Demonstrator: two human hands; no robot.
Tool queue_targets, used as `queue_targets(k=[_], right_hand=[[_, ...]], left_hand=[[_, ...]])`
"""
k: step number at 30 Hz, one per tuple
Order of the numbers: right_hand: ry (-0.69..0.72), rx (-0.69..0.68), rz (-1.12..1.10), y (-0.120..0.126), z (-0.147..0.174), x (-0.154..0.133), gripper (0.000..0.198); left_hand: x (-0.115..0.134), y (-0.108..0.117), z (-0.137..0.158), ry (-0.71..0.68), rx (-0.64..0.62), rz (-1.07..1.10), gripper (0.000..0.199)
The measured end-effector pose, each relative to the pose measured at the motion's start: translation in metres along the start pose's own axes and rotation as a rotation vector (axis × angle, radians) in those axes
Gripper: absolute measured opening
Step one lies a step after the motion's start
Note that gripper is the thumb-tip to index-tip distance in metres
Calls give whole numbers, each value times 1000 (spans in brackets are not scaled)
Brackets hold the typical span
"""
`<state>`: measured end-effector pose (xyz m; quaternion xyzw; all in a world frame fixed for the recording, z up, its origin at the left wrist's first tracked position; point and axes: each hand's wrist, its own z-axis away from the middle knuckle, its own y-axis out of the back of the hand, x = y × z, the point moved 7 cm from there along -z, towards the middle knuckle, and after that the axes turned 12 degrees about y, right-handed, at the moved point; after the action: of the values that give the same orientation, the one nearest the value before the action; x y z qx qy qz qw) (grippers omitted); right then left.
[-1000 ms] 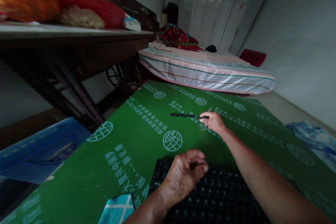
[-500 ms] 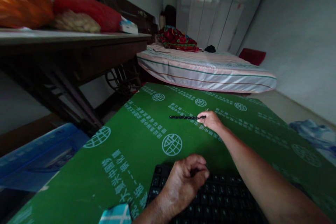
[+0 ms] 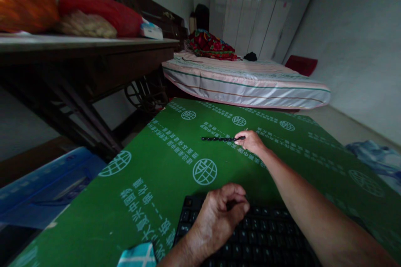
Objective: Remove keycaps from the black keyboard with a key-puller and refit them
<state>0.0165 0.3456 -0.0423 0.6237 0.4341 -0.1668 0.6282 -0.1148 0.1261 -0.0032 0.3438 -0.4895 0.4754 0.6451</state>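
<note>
My right hand (image 3: 249, 142) reaches out over the green board and pinches the plain shank end of a black spiral drill bit (image 3: 217, 139). The bit points left, roughly level, just above or on the board; I cannot tell whether it touches. Nearer to me, my left hand (image 3: 221, 217) hangs over the left part of a black keyboard (image 3: 253, 235). Its fingers are loosely curled, the thumb close to the fingertips, and nothing shows between them. My forearms and left hand cover parts of the keyboard.
The green board (image 3: 163, 167) carries pale printed writing and globe marks. A teal checked item (image 3: 138, 255) lies at its near edge. A bed (image 3: 247, 81) stands beyond, a sewing-machine table (image 3: 125, 46) with bags at left, and a blue container (image 3: 53, 187) below.
The view has shifted very slightly. Both hands and the drill bit keep practically the same places.
</note>
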Motion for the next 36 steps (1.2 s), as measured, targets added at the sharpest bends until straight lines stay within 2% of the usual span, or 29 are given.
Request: queue_targets(k=[15, 36], right_hand=[[-15, -14, 9, -1, -2, 2, 23], [-16, 12, -22, 2, 0, 0, 28]], left_hand=[[-3, 1, 0, -8, 26, -15, 16], [0, 1, 0, -11, 24, -19, 14]])
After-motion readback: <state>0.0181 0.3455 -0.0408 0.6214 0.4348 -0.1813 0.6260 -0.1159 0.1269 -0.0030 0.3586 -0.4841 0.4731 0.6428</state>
